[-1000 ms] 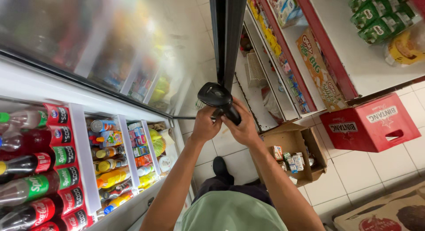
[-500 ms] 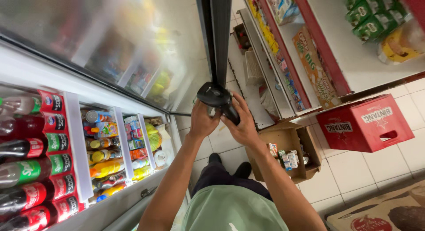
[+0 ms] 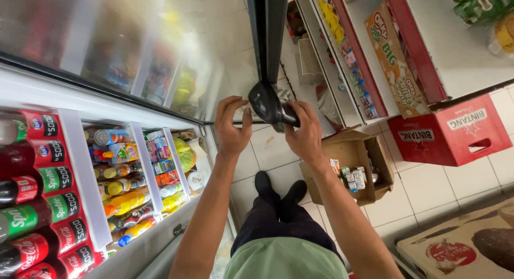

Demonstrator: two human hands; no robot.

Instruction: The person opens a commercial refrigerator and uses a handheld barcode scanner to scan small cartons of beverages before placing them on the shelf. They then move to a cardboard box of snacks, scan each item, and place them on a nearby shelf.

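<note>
I look down along an open drinks fridge in a shop aisle. My right hand point(image 3: 304, 133) grips a black handheld scanner point(image 3: 269, 103) held out in front of me. My left hand point(image 3: 232, 125) is closed on a small flat item next to the scanner's head; the item is mostly hidden by my fingers. Both hands hang just below the dark edge of the open glass fridge door point(image 3: 267, 33). My legs and black shoes point(image 3: 278, 190) stand on the tiled floor beneath.
Fridge shelves point(image 3: 85, 177) at left hold rows of soda bottles, cans and juice. An open cardboard box point(image 3: 350, 166) with small packs sits on the floor at right, beside a red plastic crate point(image 3: 450, 132). Store shelving point(image 3: 369, 54) with goods lines the right side.
My head has tilted, shifting the view. Both hands stay together on the scanner by the door edge, the left hand now closer beside the scanner's head.
</note>
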